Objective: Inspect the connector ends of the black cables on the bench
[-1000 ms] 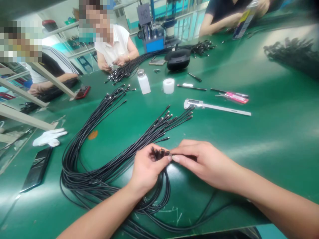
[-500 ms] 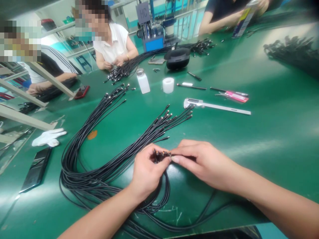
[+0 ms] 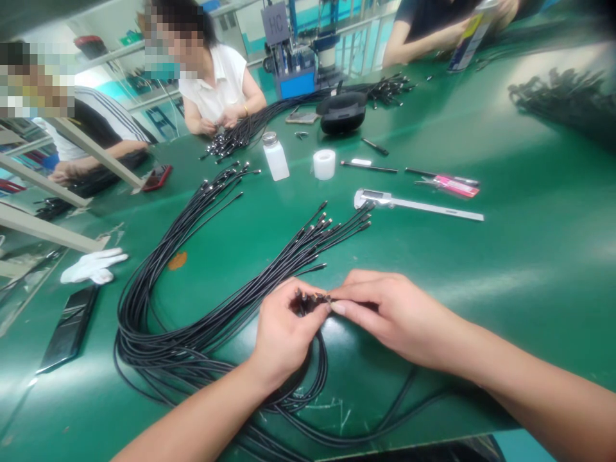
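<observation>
My left hand [image 3: 283, 337] is closed around several black cables, and their connector ends [image 3: 305, 298] stick up between thumb and fingers. Against its thumb tip, my right hand [image 3: 409, 314] pinches a cable end with thumb and forefinger; the fingers hide most of this piece. From below my left hand the held cables loop down onto the green table [image 3: 539, 269]. A large bundle of black cables [image 3: 192, 337] curves around to the left of my hands, its connector tips fanned out just beyond them.
Beyond the bundle lie a digital caliper [image 3: 418, 204], a tape roll [image 3: 324, 165], a white bottle [image 3: 276, 157] and pink-handled snips [image 3: 455, 185]. A phone [image 3: 70, 328] and a white glove [image 3: 94, 265] are at left. Co-workers [image 3: 216, 83] sit across the table near more cables.
</observation>
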Demonstrator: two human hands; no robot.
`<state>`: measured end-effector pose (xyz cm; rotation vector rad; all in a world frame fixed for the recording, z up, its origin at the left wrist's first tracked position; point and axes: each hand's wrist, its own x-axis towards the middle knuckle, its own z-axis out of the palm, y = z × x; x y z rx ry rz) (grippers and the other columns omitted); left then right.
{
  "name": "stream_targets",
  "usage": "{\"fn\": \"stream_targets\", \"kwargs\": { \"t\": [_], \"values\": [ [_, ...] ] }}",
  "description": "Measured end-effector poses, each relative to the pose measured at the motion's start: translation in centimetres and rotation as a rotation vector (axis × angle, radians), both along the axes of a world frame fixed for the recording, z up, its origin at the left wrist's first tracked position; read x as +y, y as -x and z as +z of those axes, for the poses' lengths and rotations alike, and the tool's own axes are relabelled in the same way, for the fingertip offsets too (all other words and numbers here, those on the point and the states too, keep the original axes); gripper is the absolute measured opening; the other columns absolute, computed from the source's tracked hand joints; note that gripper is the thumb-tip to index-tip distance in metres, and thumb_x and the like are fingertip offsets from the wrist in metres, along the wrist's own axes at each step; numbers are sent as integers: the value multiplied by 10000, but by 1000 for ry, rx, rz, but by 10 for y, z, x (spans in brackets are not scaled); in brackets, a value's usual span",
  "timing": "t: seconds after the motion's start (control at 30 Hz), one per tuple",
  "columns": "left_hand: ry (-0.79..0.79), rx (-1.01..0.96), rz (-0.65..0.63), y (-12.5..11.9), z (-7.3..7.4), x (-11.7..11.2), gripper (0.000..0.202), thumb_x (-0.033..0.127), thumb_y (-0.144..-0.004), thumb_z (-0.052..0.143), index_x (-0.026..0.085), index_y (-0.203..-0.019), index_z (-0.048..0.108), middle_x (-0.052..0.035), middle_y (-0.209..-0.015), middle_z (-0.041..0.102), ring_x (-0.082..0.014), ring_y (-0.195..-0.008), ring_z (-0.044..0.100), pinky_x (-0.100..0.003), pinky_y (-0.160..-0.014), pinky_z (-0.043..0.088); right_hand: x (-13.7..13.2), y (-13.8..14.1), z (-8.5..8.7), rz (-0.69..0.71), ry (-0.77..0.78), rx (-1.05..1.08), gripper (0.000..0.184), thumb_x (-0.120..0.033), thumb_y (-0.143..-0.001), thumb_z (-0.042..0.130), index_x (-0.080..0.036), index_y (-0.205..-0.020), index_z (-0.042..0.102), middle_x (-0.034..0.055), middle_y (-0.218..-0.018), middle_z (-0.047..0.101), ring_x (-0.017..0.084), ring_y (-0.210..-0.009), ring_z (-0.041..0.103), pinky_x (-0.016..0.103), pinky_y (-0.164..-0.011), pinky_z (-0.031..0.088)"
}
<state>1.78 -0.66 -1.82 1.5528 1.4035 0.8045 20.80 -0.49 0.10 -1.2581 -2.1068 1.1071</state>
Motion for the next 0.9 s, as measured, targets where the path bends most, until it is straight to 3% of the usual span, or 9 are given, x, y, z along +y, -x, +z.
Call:
{"fn": "stream_targets", "kwargs": {
  "t": [0.57,0.9],
  "values": [
    [63,-71,19,0,1,2,187,320,-721,756,161,-793,688,-40,-809,696,-135,-749,623,-241,-698,476,3,-2,0,-15,14,-61,287,-251,-953,475,-201,-861,743,36,-887,678,121,-821,600,256,-769,458],
    [222,-236,35,-3,2,5,205,268,-674,791,140,-786,675,-27,-788,697,-103,-713,616,-215,-694,494,4,-4,7,-23,92,-3,250,-265,-939,505,-250,-940,755,-4,-891,692,99,-820,610,224,-767,450]
  ]
}}
